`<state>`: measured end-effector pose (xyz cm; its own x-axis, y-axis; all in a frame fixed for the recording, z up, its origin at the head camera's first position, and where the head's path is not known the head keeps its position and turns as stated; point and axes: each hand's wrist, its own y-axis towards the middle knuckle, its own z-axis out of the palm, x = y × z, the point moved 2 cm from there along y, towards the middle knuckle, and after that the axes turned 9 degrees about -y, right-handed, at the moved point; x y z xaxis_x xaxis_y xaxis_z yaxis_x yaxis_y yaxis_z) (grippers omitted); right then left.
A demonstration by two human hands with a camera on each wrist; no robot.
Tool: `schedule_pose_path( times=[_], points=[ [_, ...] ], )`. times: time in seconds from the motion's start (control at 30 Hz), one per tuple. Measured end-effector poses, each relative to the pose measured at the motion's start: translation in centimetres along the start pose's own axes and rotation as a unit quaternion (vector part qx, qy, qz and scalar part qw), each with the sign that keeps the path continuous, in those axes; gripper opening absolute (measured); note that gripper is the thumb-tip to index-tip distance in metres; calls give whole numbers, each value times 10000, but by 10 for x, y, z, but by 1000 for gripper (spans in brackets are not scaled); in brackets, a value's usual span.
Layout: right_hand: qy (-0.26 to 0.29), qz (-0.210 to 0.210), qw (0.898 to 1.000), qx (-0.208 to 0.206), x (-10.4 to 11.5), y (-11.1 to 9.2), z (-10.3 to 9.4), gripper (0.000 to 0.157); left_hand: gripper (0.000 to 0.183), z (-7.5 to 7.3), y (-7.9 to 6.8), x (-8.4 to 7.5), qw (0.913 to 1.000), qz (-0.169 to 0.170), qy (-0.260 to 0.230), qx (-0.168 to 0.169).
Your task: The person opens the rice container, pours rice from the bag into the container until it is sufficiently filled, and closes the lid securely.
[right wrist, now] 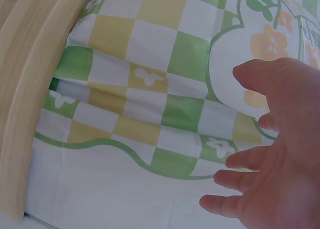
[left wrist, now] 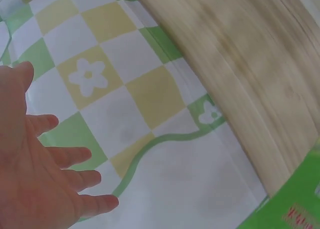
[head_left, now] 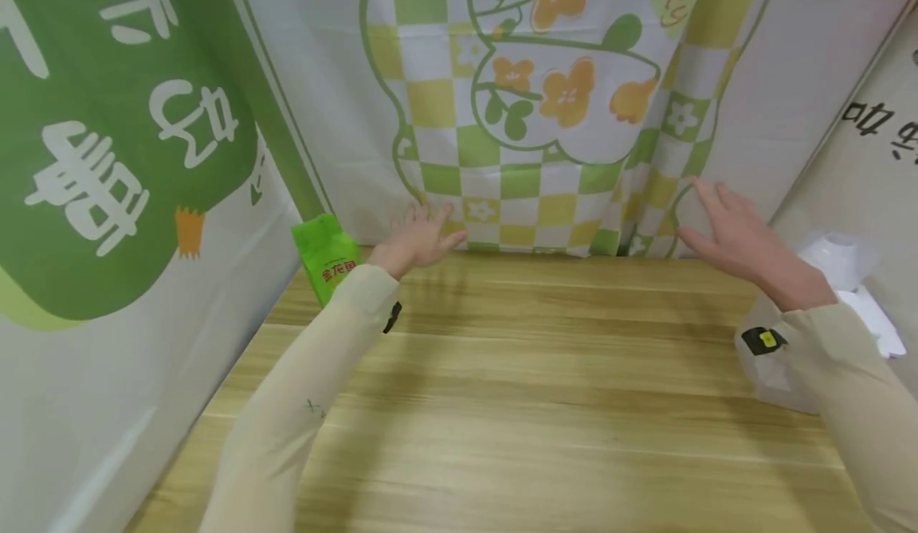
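Note:
Both hands are raised over the far side of the wooden table, holding nothing. My left hand has its fingers spread in front of the checkered curtain, just right of a green packet. In the left wrist view that hand shows its palm and separated fingers, with the green packet at the lower right corner. Out to the right, my right hand is stretched toward the curtain, fingers extended. Its palm faces the cloth in the right wrist view; whether it touches cannot be told.
A white object with a round top and a translucent bag stand at the table's right side, partly behind the right forearm. A green and white printed cloth hangs along the left. Another white printed cloth hangs at the right.

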<state>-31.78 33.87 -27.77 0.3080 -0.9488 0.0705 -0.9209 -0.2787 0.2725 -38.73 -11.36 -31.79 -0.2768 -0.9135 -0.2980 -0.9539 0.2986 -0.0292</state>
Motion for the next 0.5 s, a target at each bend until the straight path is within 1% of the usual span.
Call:
schedule_pose_path(
  times=[0.07, 0.23, 0.27, 0.4, 0.5],
  points=[
    [55, 95, 9999, 10, -4, -4, 0, 81, 78, 3, -1, 0, 9999, 4, -130, -19],
    [-14, 183, 9996, -216, -15, -19, 1, 79, 79, 12, -2, 0, 9996, 69, -250, -99],
    [-52, 173, 9993, -313, -17, -21, 0, 78, 79, 13, -3, 1, 9994, 88, -303, -109],
    [-202, 233, 9986, -441, -25, -29, -2, 76, 81, 16, -7, 6, 9981, 178, -569, -126],
    [-326, 247, 9976, -554, -28, -35, -3, 75, 82, 19, -11, 8, 9959, 280, -835, -204]
  ],
)
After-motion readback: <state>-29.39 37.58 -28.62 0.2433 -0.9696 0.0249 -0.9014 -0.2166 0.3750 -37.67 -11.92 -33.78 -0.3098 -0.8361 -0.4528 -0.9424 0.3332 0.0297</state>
